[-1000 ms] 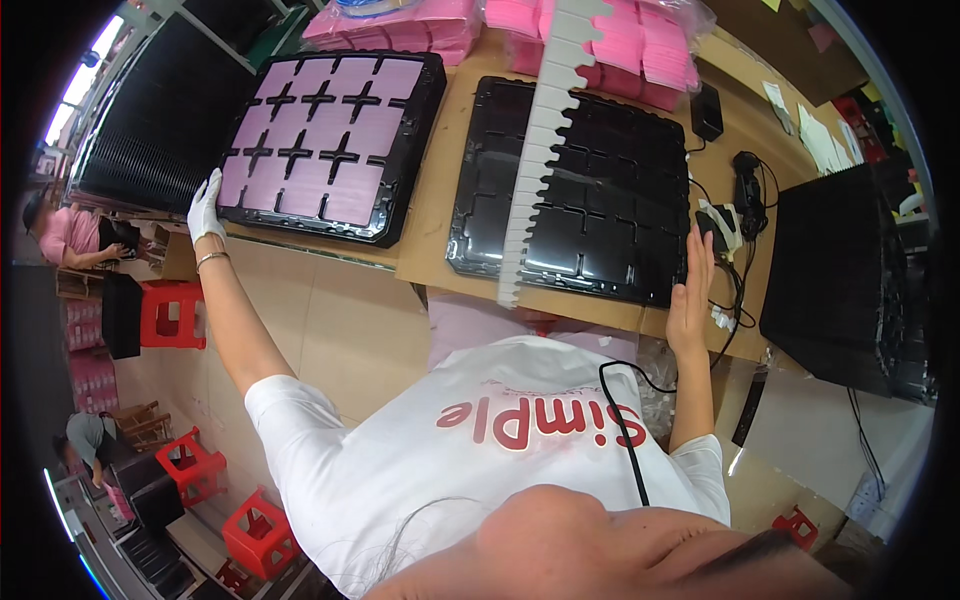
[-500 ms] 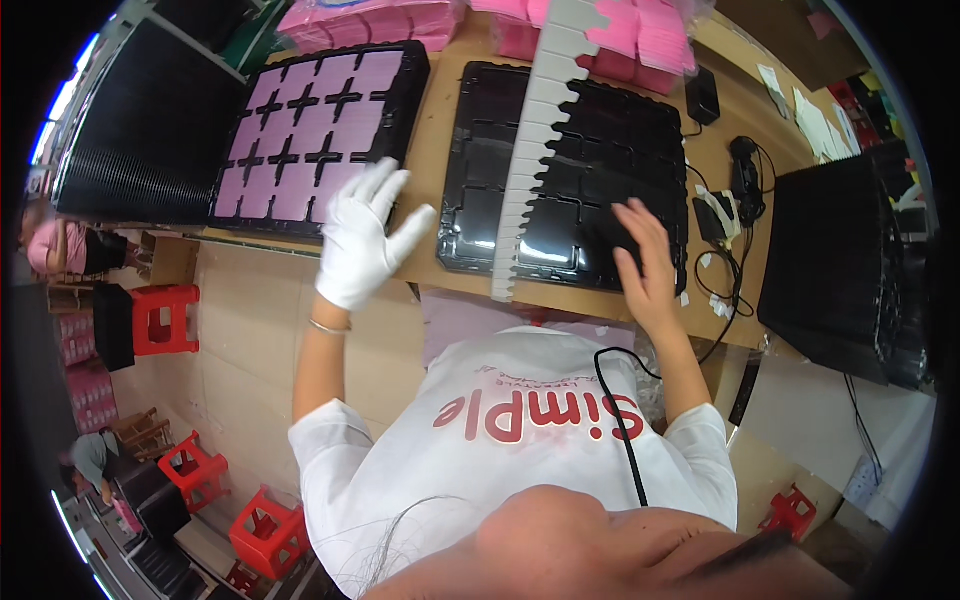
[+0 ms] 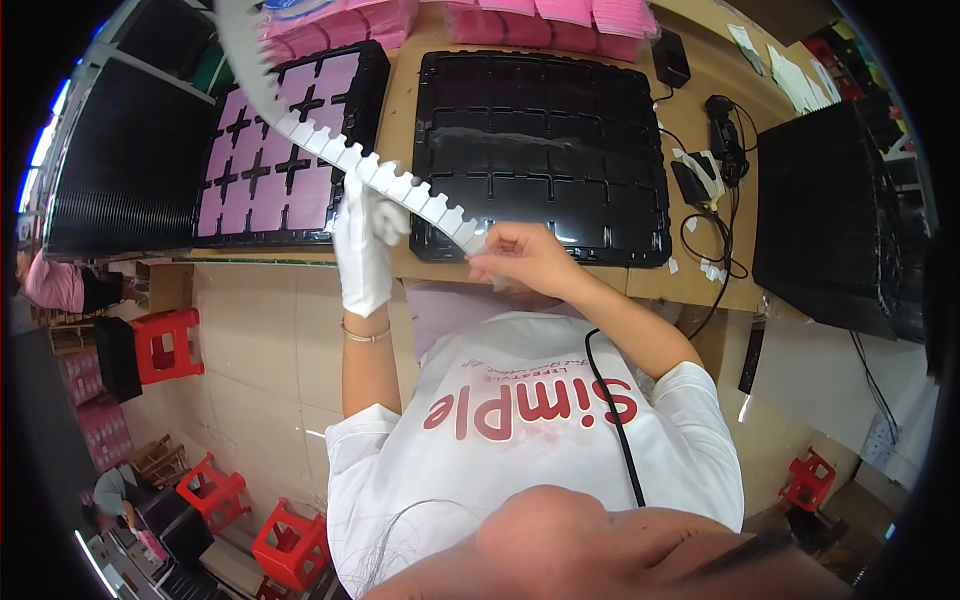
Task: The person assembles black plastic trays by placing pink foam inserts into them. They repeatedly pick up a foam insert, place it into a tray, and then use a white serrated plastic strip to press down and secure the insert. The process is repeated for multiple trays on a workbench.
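Observation:
A long white strip (image 3: 330, 148) with a notched, comb-like edge curves from the upper left down toward the middle. Its lower end is pinched between the thumb and fingers of my bare right hand (image 3: 525, 260). My left hand (image 3: 366, 245), in a white glove, touches or nearly touches the strip midway; its fingers are blurred and partly behind the strip. Behind my right hand lies a black plastic tray (image 3: 540, 135) with moulded compartments. To the left, a similar black tray (image 3: 377, 90) holds flat pink pieces (image 3: 282, 118), and the strip crosses over it.
Stacks of black trays stand at the left (image 3: 125, 165) and right (image 3: 825, 215). Pink packs (image 3: 550, 35) line the table's back. A black adapter (image 3: 672, 58) and cables (image 3: 738, 170) lie at the right. Red stools (image 3: 168, 345) and other people (image 3: 62, 280) are at the left.
The strip, which stood across the right-hand tray, has swung left over the pink pieces. My right hand has moved left and now pinches its end. My left hand's fingers have come to the strip.

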Demonstrator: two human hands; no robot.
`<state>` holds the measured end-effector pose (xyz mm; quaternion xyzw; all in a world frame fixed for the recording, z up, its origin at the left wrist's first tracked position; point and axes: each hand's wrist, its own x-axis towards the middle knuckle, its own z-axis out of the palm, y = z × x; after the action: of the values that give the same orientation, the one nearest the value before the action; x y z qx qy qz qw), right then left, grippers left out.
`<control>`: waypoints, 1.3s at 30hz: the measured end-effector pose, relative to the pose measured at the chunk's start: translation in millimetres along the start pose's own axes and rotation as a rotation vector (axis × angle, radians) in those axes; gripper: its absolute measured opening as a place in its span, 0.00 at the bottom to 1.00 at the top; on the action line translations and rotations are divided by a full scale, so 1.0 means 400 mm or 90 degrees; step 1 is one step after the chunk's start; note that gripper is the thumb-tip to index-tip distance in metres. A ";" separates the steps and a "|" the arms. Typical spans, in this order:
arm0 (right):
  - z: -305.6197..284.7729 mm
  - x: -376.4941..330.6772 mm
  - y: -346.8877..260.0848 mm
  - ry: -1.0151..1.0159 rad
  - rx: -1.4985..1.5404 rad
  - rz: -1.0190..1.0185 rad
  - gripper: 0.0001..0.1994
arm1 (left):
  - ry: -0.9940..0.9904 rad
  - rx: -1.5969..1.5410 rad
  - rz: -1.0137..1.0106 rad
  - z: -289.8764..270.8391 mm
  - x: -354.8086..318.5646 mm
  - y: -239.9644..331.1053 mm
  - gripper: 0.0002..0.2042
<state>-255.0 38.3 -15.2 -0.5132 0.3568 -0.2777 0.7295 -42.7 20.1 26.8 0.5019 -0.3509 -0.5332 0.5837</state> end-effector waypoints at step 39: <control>-0.371 0.660 -0.142 0.280 -0.792 -0.164 0.08 | -0.035 0.086 -0.141 -0.025 0.069 -0.103 0.09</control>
<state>-220.8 -265.3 -56.2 -0.8080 0.5265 -0.2034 0.1690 -39.1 -1.8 -18.8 0.5609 -0.3447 -0.5829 0.4762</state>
